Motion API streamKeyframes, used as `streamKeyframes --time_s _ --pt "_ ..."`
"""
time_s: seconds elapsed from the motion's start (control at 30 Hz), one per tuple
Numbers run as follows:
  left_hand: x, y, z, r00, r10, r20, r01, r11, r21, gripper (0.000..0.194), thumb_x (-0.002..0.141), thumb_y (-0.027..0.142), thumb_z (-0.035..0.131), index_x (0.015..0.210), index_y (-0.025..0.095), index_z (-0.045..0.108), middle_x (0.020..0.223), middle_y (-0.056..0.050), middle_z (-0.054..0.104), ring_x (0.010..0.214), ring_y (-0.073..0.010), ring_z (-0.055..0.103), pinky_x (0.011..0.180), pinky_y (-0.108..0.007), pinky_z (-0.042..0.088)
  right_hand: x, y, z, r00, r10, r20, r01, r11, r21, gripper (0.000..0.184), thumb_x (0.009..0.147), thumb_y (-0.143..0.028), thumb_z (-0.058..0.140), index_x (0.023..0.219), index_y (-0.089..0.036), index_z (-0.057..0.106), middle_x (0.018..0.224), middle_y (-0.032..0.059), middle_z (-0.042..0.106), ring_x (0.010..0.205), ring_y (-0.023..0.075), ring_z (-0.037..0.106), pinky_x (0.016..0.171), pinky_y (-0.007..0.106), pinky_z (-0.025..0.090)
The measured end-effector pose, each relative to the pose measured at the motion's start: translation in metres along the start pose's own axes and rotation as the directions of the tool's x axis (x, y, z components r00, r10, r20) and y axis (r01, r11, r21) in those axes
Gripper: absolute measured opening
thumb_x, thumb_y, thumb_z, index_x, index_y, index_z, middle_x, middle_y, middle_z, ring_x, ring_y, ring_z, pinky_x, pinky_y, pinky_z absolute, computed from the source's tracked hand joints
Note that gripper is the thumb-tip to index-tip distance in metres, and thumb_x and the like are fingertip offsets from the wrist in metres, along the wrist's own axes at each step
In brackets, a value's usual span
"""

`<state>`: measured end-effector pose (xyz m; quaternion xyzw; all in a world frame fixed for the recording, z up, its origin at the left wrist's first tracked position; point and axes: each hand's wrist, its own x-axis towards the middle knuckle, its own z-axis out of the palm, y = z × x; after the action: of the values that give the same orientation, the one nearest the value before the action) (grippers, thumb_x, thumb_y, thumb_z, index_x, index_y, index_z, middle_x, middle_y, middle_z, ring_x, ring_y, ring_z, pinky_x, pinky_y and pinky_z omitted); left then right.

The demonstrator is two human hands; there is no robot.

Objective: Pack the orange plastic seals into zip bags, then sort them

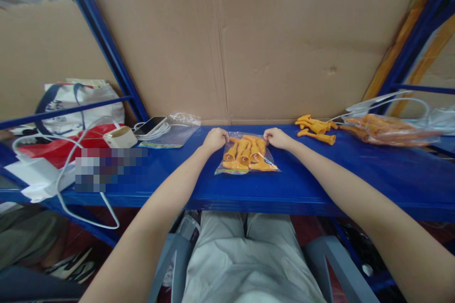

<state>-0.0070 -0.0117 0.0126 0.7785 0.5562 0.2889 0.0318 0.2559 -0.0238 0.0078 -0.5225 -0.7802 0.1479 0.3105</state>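
Observation:
A clear plastic bag [273, 163] lies on the blue table in front of me, with several orange hammer-shaped plastic pieces [245, 150] inside. My left hand [215, 140] pinches its far left corner. At the far right corner, the fingers of my right hand [276, 138] are closed on the same bag. A colourful printed strip shows along the bag's near left edge. To the right of my right hand, several loose orange pieces [316, 125] lie on the table.
Farther right sits a larger clear bag of orange pieces [387, 128]. At left are a flat plastic bag [174, 135], a phone [151, 125] on a coiled cable, a white charger [120, 137], a red bag and a white tote [85, 106]. Cardboard [284, 47] stands behind the blue table [227, 201].

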Motion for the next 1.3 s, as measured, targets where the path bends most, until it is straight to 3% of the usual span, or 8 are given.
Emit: streamKeyframes --time_s 0.37,0.5,0.67,0.77,0.87,1.07,1.2,1.3 --pt "-0.008 0.010 -0.002 0.998 0.046 0.030 -0.051 0.984 0.168 0.029 0.074 0.005 0.054 0.073 0.020 0.078 0.099 -0.010 0.077 0.098 -0.0264 0.069 0.091 -0.032 0.050 -0.003 -0.006 0.000 0.997 0.071 0.014 -0.068 0.987 -0.146 0.033 0.089 -0.020 0.049 0.056 -0.021 0.050 0.065 0.0051 0.063 0.067 0.0156 0.054 0.061 0.025 0.035" --pt "-0.010 0.014 -0.003 0.995 0.082 0.058 -0.095 0.958 0.269 0.031 0.079 0.006 0.051 0.082 0.019 0.078 0.107 -0.011 0.075 0.100 -0.0269 0.069 0.088 -0.032 0.050 -0.004 -0.006 0.003 0.998 0.060 -0.034 -0.065 0.985 -0.161 0.037 0.091 -0.035 0.059 0.058 -0.021 0.049 0.072 0.0070 0.063 0.072 0.0172 0.056 0.067 0.026 0.040" --pt "-0.012 0.018 -0.006 0.992 0.113 0.061 -0.126 0.950 0.287 0.031 0.082 0.007 0.050 0.087 0.019 0.078 0.113 -0.011 0.074 0.101 -0.0268 0.070 0.084 -0.031 0.050 0.000 -0.003 0.007 0.988 0.028 -0.151 -0.016 0.996 0.085 0.021 0.078 -0.023 0.073 0.070 -0.021 0.054 0.084 0.0043 0.064 0.082 0.0171 0.060 0.082 0.031 0.049" --pt "-0.013 0.020 -0.008 0.989 0.131 0.065 -0.144 0.939 0.311 0.033 0.084 0.007 0.047 0.090 0.019 0.078 0.114 -0.011 0.074 0.100 -0.0259 0.070 0.082 -0.030 0.050 0.000 -0.002 0.007 0.996 0.064 -0.070 -0.039 0.947 0.318 0.020 0.073 -0.017 0.076 0.073 -0.020 0.056 0.075 0.0004 0.063 0.071 0.0140 0.060 0.074 0.029 0.051" --pt "-0.014 0.021 -0.009 0.986 0.152 0.066 -0.165 0.914 0.370 0.035 0.085 0.006 0.045 0.093 0.019 0.077 0.115 -0.009 0.074 0.100 -0.0245 0.071 0.079 -0.029 0.051 -0.003 -0.001 0.005 0.997 0.058 0.044 -0.072 0.885 0.460 0.025 0.070 -0.024 0.081 0.069 -0.019 0.057 0.063 -0.0022 0.061 0.057 0.0112 0.056 0.060 0.025 0.049" --pt "-0.014 0.022 -0.005 0.972 0.231 0.035 -0.223 0.878 0.423 0.036 0.085 0.006 0.045 0.095 0.021 0.076 0.120 -0.006 0.072 0.099 -0.0215 0.071 0.077 -0.028 0.054 -0.007 -0.002 0.005 0.995 0.055 0.085 -0.088 0.878 0.470 0.038 0.071 -0.047 0.082 0.065 -0.019 0.057 0.051 -0.0034 0.056 0.045 0.0090 0.048 0.044 0.021 0.039" --pt "-0.014 0.021 -0.004 0.953 0.302 0.004 -0.276 0.866 0.418 0.038 0.085 0.005 0.045 0.097 0.021 0.076 0.122 -0.005 0.072 0.100 -0.0204 0.071 0.078 -0.028 0.055 -0.007 -0.008 0.008 0.993 0.082 0.084 -0.112 0.872 0.476 0.033 0.072 -0.042 0.084 0.072 -0.019 0.061 0.058 -0.0020 0.062 0.047 0.0091 0.051 0.042 0.020 0.038" --pt "-0.014 0.019 -0.005 0.940 0.339 -0.030 -0.300 0.867 0.398 0.038 0.084 0.004 0.045 0.098 0.021 0.076 0.123 -0.005 0.071 0.102 -0.0199 0.071 0.080 -0.027 0.056 -0.010 -0.014 0.008 0.983 0.093 0.157 -0.162 0.843 0.512 0.027 0.077 -0.040 0.082 0.080 -0.018 0.067 0.067 0.0004 0.068 0.052 0.0091 0.055 0.043 0.019 0.040"
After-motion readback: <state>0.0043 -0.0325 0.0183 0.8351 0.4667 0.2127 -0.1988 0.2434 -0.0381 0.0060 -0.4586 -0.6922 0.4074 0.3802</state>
